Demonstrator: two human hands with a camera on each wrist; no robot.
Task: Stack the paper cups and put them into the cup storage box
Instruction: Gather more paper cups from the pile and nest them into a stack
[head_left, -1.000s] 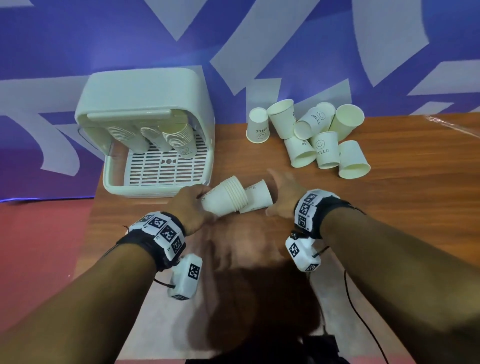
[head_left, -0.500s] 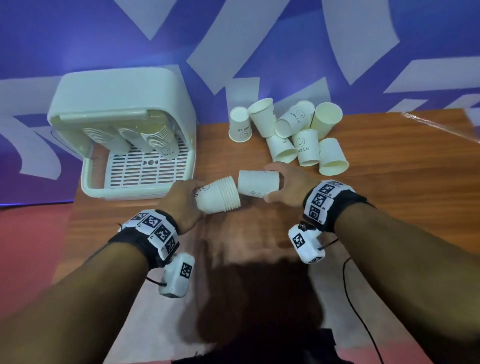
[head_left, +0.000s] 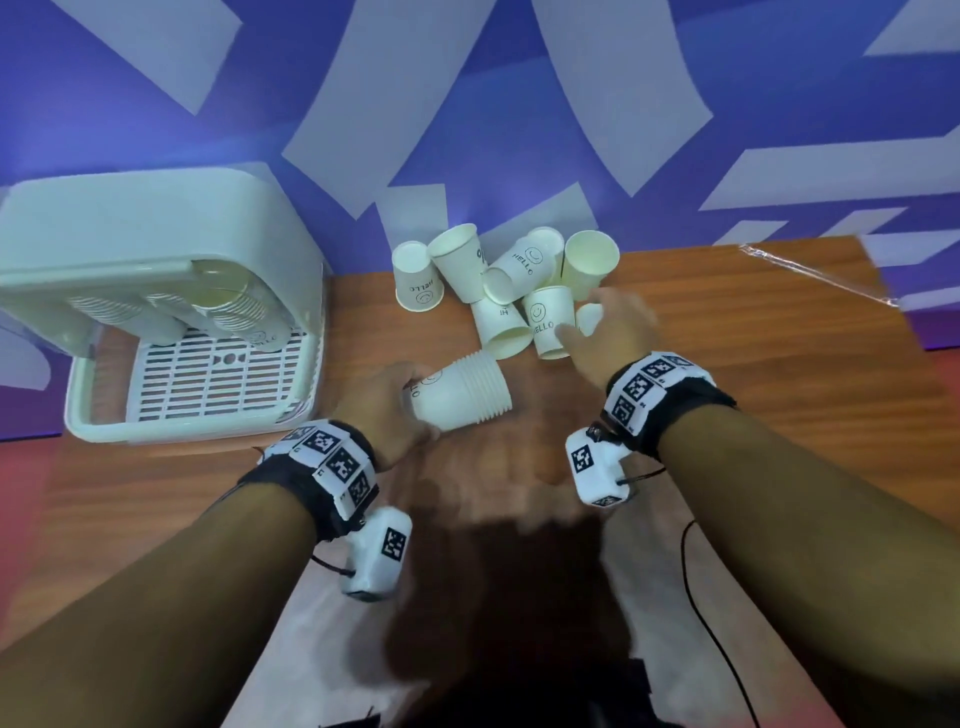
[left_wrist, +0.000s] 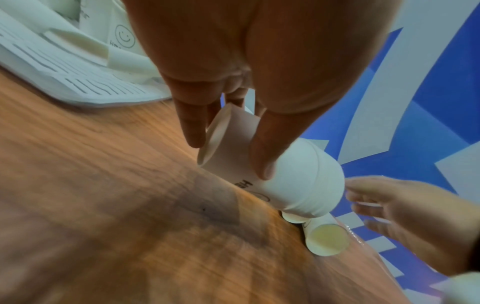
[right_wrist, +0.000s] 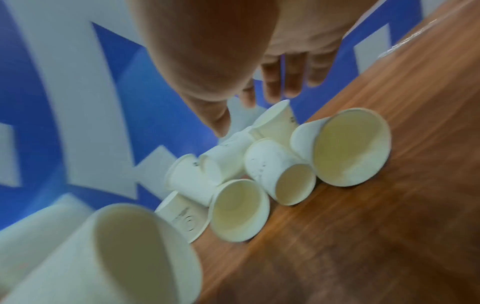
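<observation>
My left hand (head_left: 415, 402) grips a stack of white paper cups (head_left: 460, 397) that lies sideways just above the wooden table (head_left: 753, 415), mouth to the right. In the left wrist view the left hand (left_wrist: 228, 157) has thumb and fingers curled round the stack (left_wrist: 293, 185) near its base. My right hand (head_left: 587, 325) hovers open over the pile of loose cups (head_left: 545, 317) at the back. Its fingers (right_wrist: 291, 82) are straight above the loose cups (right_wrist: 280, 164). The pale green cup storage box (head_left: 156, 228) stands at the left with cup stacks inside.
The box's slotted tray (head_left: 208, 379) lies open toward me, its front rim (head_left: 182, 434) close to my left wrist. A clear plastic wrapper (head_left: 821, 275) lies at the table's far right. A blue and white wall stands right behind the cups.
My right hand has let go of the single cup it held at the stack's mouth and moved right and back to the loose cups. That cup no longer shows apart from the stack.
</observation>
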